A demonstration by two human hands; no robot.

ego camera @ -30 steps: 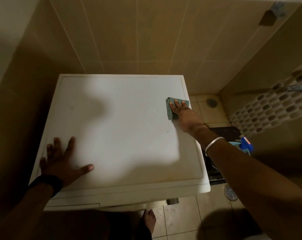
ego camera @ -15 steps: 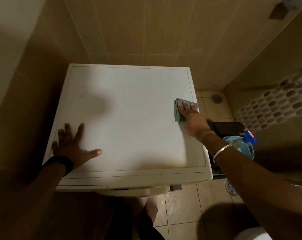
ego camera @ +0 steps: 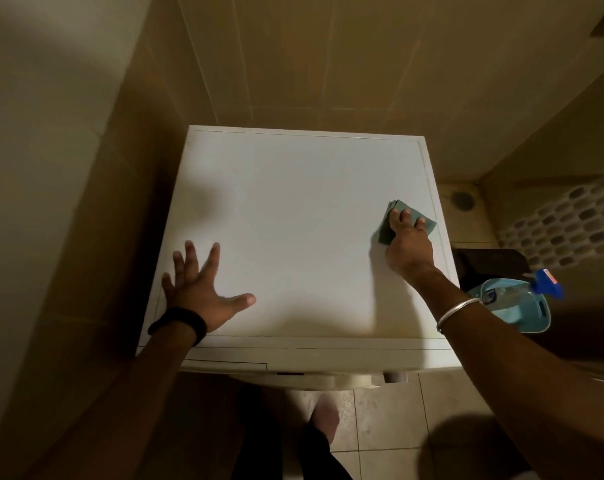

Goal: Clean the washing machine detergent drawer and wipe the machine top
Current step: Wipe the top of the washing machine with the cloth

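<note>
The white washing machine top fills the middle of the head view. A folded green cloth lies flat on it near the right edge. My right hand presses down on the cloth with straight fingers. My left hand rests flat on the near left part of the top, fingers spread, holding nothing. The detergent drawer front shows as an outline on the machine's front edge at the left; it looks closed.
Tiled walls stand close behind and to the left. To the right of the machine a light blue basket holds a spray bottle with a blue trigger. A floor drain lies in the far right corner. My foot stands on the tiled floor.
My right hand has slid the cloth toward me along the right edge of the top. The left hand has stayed flat in place while my head shifted.
</note>
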